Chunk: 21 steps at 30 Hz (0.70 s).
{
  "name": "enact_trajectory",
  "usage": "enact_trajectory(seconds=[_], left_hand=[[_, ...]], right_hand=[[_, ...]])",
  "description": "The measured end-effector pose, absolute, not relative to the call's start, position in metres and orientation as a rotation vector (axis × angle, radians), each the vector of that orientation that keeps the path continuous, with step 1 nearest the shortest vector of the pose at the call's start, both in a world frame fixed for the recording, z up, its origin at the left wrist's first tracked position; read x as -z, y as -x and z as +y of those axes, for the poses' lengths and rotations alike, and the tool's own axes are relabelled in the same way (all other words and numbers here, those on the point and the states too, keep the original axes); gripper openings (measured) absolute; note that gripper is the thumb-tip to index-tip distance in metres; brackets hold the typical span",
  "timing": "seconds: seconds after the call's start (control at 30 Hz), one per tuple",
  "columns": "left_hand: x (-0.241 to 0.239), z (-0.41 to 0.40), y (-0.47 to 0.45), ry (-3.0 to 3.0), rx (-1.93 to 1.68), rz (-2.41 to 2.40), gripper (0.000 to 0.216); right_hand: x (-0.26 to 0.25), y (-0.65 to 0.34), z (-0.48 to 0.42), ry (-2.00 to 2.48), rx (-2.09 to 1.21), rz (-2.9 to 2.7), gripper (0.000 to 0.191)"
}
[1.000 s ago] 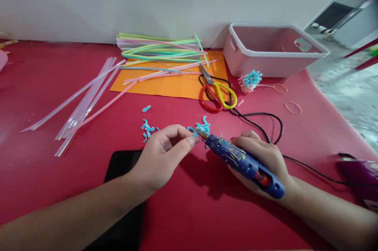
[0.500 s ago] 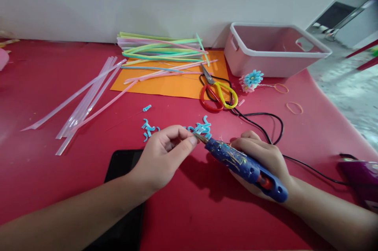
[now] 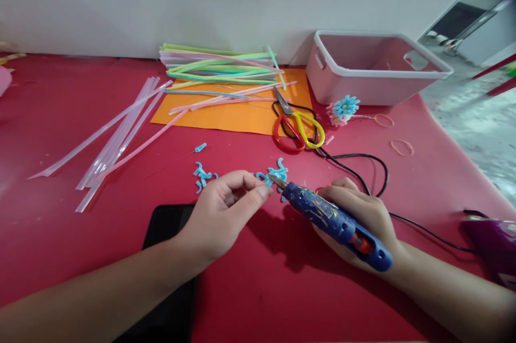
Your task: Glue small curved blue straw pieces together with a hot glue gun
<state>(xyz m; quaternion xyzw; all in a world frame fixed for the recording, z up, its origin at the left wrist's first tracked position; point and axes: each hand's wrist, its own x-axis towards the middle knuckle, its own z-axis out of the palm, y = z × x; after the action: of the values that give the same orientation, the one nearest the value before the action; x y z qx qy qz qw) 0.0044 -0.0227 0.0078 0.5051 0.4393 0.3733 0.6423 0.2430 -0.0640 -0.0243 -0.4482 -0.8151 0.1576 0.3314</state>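
Note:
My right hand (image 3: 358, 219) is wrapped round a blue hot glue gun (image 3: 322, 214), its metal nozzle pointing up and left. Thumb and forefinger of my left hand (image 3: 228, 211) pinch a small light-blue curled piece (image 3: 267, 182) right at the nozzle tip; whether the two touch I cannot tell. Just beyond the fingertips lies a pile of similar blue curled pieces (image 3: 281, 163), partly hidden by the nozzle. A smaller group of blue pieces (image 3: 202, 173) rests left of it. Farther back is a blue bit on a thin wire (image 3: 200, 147).
Scissors (image 3: 291, 122) and colored strips (image 3: 226, 66) lie on an orange sheet (image 3: 242, 123). Clear strips (image 3: 116, 144) are at left, a black phone-like slab (image 3: 169, 300) under my left forearm. A pink bin (image 3: 371, 85), small flowers (image 3: 345, 108) and a black cord (image 3: 363, 156) are right.
The glue gun's nozzle has shifted slightly up and right from my left fingertips, and the pinched blue piece now shows more. My left hand has barely moved.

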Motion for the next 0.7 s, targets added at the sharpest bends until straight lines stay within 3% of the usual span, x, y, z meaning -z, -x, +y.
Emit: enact_trajectory(seconds=[0.37, 0.7], left_hand=[[-0.0074, -0.0218, -0.0062, -1.136, -0.844, 1.014, 0.018], [-0.0087, -0.0228, -0.0053, -1.14, -0.82, 1.026, 0.02]], right_hand=[[0.0222, -0.2407, -0.0661, 1.17, -0.474, -2.126, 0.01], [0.0254, -0.2431, -0.0629, 1.157, -0.417, -2.144, 0.017]])
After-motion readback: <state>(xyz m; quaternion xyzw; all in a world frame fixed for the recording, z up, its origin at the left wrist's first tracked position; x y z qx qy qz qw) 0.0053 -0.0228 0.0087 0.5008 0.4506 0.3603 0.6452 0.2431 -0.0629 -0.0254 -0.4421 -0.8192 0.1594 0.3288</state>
